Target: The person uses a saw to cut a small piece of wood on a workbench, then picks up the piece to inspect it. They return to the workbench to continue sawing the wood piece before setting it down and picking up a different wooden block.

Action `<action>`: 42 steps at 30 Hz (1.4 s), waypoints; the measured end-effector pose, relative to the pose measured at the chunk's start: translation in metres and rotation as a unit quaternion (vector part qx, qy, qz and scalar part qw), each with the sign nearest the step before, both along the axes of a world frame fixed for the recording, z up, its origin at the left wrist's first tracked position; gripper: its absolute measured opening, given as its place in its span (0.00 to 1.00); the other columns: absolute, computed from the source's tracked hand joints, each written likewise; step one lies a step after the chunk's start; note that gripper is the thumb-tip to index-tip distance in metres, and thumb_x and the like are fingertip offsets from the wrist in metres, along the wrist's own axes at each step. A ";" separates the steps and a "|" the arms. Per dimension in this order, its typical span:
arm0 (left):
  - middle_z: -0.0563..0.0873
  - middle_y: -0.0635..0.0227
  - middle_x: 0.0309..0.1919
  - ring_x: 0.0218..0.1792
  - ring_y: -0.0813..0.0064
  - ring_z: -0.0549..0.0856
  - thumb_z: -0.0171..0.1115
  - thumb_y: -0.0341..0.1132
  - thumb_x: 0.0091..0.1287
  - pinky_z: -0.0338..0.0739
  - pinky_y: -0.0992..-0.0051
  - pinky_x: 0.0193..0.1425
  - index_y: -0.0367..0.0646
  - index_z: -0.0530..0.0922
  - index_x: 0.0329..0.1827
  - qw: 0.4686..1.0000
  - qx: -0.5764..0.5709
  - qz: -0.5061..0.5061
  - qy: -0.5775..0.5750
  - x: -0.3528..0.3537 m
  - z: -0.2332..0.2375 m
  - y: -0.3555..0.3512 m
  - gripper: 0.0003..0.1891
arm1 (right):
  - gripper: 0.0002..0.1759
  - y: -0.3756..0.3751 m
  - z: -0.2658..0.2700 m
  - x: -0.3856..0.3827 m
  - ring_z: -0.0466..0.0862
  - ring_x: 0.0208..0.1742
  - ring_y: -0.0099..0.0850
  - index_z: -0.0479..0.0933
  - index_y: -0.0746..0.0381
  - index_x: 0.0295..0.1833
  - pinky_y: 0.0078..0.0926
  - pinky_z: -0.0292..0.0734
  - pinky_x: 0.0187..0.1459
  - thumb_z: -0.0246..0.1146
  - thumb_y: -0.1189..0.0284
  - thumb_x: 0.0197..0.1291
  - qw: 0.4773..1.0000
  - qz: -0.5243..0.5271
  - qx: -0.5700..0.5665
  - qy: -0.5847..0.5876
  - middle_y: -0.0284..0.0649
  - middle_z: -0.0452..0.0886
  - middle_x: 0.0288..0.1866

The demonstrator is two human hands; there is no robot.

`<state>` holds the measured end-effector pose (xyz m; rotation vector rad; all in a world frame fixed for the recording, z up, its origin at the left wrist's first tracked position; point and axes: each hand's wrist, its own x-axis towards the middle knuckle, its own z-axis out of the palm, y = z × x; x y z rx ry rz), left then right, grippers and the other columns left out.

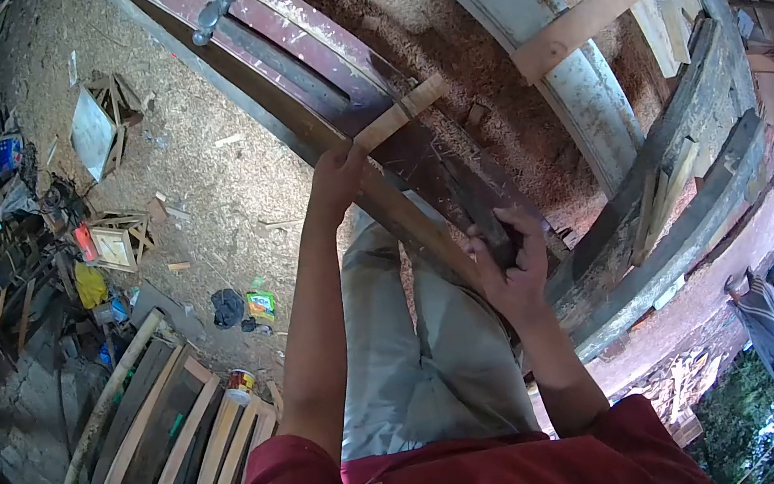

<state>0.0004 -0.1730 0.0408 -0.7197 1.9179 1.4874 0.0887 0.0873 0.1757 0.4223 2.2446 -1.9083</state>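
Observation:
A long, narrow wooden board (pixel 285 111) runs diagonally in front of my legs, along the edge of a reddish-brown bench (pixel 405 163). My left hand (pixel 337 184) is closed over the board's upper edge, beside the near end of a short pale wood strip (pixel 405 110) that lies across the bench. Farther down the board, my right hand (pixel 516 267) has its thumb and fingers around a dark block-like piece (pixel 496 237). Part of that piece is covered by the fingers, so its exact kind cannot be made out. On the bench's far part lies a hammer (pixel 219 10).
Shavings cover the ground. At left are a small wooden frame with a pale panel (pixel 92 135), a yellow bag (pixel 91 285) and a tin (pixel 242 379). Slatted wooden frames (pixel 171 443) lie lower left. Long planks (pixel 573 76) curve along the right; a person (pixel 769 323) is beyond.

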 end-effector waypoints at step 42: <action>0.88 0.66 0.33 0.36 0.82 0.81 0.67 0.44 0.79 0.78 0.71 0.43 0.32 0.86 0.49 0.998 0.057 -0.040 0.004 0.020 -0.013 -0.012 0.18 | 0.16 -0.009 -0.073 0.081 0.76 0.50 0.24 0.77 0.65 0.58 0.27 0.74 0.57 0.63 0.63 0.80 0.974 0.031 -0.030 -0.224 0.34 0.78 0.47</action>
